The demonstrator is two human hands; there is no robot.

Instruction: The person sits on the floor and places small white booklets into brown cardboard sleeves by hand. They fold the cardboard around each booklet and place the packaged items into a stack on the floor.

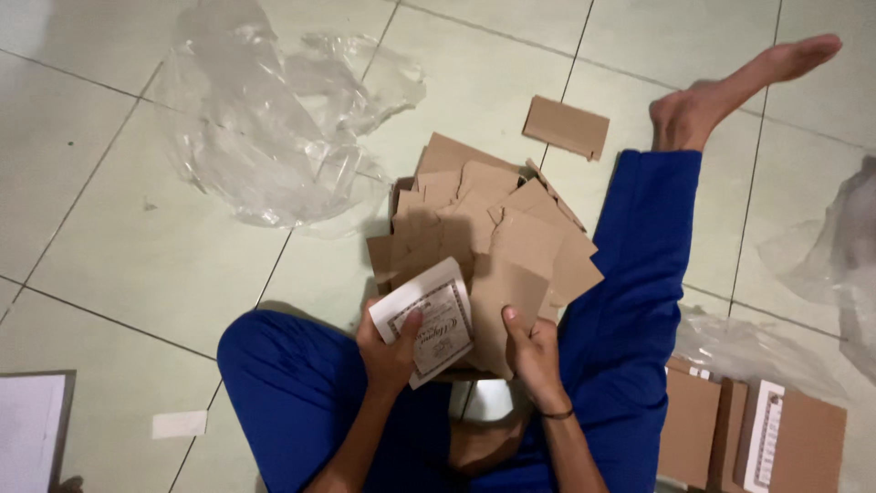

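the white printed card (427, 321), with a dark ornamental border on its face, sits in the left hand (388, 351). the thumb lies over the printed side and the fingers are closed behind it, so the card is tilted up toward the camera, apparently for reading or checking. the right hand (532, 356) is closed on the lower edge of a brown folded card piece (506, 297), thumb on top, holding it just beside the white card. a dark band circles the right wrist.

both pieces are held directly over a loose heap of brown card pieces (484, 219), which lies on the floor between the person's legs, within easy reach of both hands. the pieces overlap at varied angles, not stacked square.

one brown card piece (566, 126) lies apart, beyond the heap. at lower right, a row of brown folded pieces (753, 438) lies flat side by side, one showing a white bordered face; this looks like a sorted group kept separate from the heap.

crumpled clear plastic wrap (274, 128) lies to the upper left, more clear plastic (835, 246) at the right edge. the person sits on the floor in blue trousers (301, 383), a bare foot (730, 87) stretched out to the upper right.

the floor (137, 246) is pale tile with dark grout lines. lighting is dim. a framed white panel (32, 429) shows at lower left.
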